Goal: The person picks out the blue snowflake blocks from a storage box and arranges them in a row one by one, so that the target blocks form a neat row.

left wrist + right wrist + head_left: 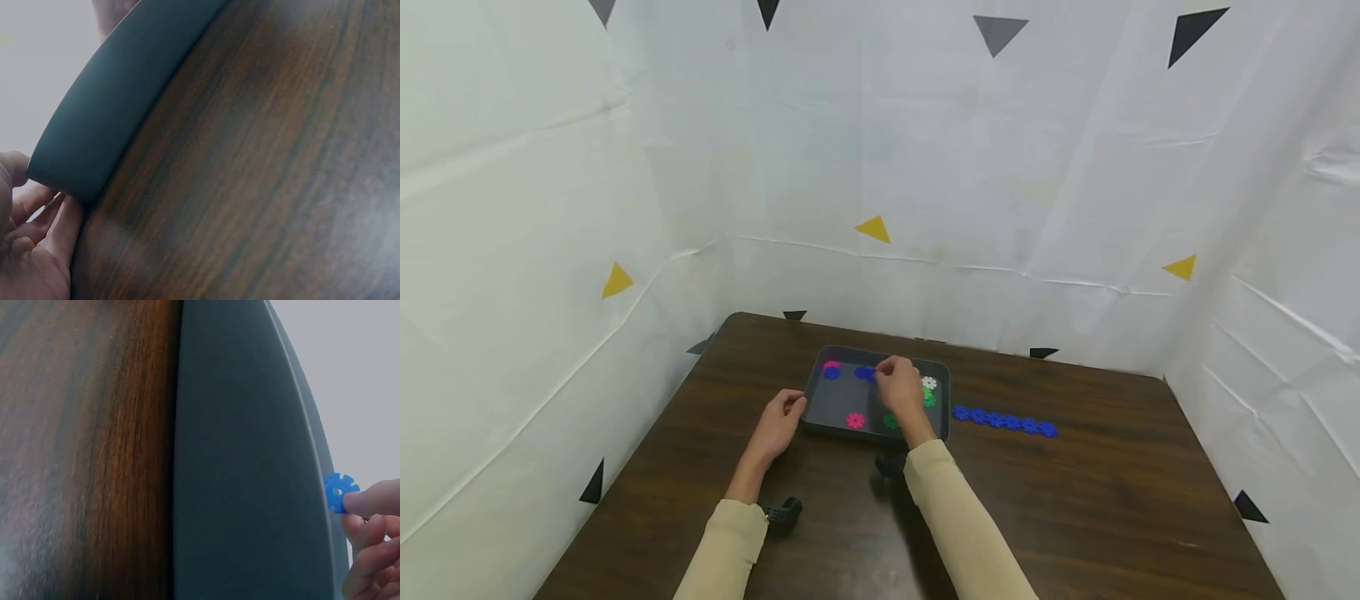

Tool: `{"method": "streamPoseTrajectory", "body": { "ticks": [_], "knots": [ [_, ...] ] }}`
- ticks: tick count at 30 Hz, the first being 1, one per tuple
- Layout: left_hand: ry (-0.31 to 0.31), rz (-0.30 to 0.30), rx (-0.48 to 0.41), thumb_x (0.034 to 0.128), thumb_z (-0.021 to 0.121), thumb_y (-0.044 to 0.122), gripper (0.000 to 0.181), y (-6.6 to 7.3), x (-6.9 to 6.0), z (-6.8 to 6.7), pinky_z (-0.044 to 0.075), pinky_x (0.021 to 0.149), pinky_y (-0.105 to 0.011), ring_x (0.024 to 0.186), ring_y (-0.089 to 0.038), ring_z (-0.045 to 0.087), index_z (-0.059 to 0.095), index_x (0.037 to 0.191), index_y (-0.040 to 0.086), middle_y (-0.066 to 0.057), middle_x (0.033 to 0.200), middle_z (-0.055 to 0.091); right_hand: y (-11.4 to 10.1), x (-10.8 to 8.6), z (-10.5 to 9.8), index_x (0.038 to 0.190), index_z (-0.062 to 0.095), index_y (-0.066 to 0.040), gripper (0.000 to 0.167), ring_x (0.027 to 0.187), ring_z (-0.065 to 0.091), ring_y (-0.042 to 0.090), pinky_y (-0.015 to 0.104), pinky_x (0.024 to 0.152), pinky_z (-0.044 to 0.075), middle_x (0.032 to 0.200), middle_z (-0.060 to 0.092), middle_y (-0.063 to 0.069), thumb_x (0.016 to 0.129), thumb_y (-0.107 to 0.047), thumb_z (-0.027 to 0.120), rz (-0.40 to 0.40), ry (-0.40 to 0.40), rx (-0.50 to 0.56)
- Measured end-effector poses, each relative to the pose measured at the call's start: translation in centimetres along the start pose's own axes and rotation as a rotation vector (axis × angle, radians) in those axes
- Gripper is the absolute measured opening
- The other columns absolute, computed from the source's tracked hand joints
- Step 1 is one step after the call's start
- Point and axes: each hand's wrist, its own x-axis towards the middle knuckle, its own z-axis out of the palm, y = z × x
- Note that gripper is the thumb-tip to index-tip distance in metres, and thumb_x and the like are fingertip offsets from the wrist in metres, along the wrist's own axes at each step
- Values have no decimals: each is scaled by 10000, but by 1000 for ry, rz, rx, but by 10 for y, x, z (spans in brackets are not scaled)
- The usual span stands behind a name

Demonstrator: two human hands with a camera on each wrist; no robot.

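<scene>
A dark grey tray point(842, 396) lies on the table, with flower-shaped notched plastic discs inside it. My left hand point(778, 425) grips the tray's left corner, thumb at the rim and fingers against the outer wall in the left wrist view. Over the tray, my right hand point(901, 390) pinches a blue notched disc point(335, 492) between thumb and fingers. Close by its fingertips lies another blue disc point(861, 372). A pink disc point(855, 421) and a dark green disc point(891, 421) are near the tray's front wall.
Right of the tray, several blue discs form a slanted row point(1003, 422) on the brown wooden table point(1105, 483). Light green discs point(929, 398) and a white disc point(929, 382) sit at the tray's right. White sheeting point(925, 150) with triangles surrounds the table.
</scene>
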Motion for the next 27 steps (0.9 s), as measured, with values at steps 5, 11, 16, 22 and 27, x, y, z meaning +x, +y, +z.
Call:
{"method": "streamPoseTrajectory", "body": {
  "ticks": [5,11,16,22,27],
  "knots": [
    [0,-2,-6,1160,503,315,445,1,3,1,460,1165,-604,1409,-396,554,556,1484,15,-239,1501,594,4,-6,-7,1101,774,-60,123,805,662,218,341,684,559,1062,776,125,1046,-143,702,-37,17,59],
    [5,-5,-4,1156,511,305,434,-2,6,2,454,1172,-613,1421,-403,550,563,1473,14,-241,1503,594,7,-12,-22,1097,776,-97,117,727,621,197,328,629,499,1086,776,105,1040,-171,707,-45,13,54],
    [9,6,0,1158,507,296,426,-4,8,1,448,1177,-618,1422,-410,547,566,1469,11,-245,1500,595,9,-17,-35,1102,786,-146,111,743,617,197,334,638,462,1107,774,79,1035,-210,725,-11,20,57],
    [26,54,28,1152,503,319,444,-2,9,0,487,1116,-605,1372,-431,568,585,1445,-5,-263,1449,622,11,-22,-50,1114,798,-164,140,824,656,229,331,652,489,1176,768,81,1033,-254,729,23,35,83],
    [31,60,36,1153,496,308,447,-1,8,-1,498,1092,-597,1352,-432,576,576,1451,-16,-268,1439,623,16,-27,-64,1096,806,-145,151,855,664,242,338,649,486,1143,782,83,1033,-257,727,26,72,114]
  ]
}}
